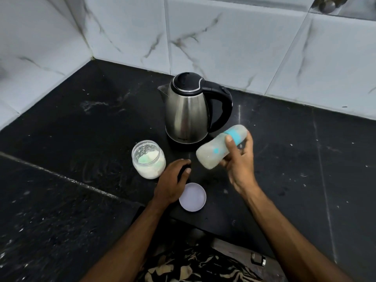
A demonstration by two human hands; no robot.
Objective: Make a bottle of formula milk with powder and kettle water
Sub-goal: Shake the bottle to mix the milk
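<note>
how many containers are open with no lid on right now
1: the powder jar stands uncovered left of the kettle; its lid lies nearer the person. The bottle in the right hand looks capped.

My two forearms bare to the elbows, no sleeves, no watch, no rings on left hand [173, 180] or right hand [240, 159]; below them my garment [195, 265], dark with pale leaf-like, striped print

On the black stone table [81, 139], the steel kettle [188, 110] stands behind the clear powder jar [148, 161], left of the round white lid [192, 197].
</note>
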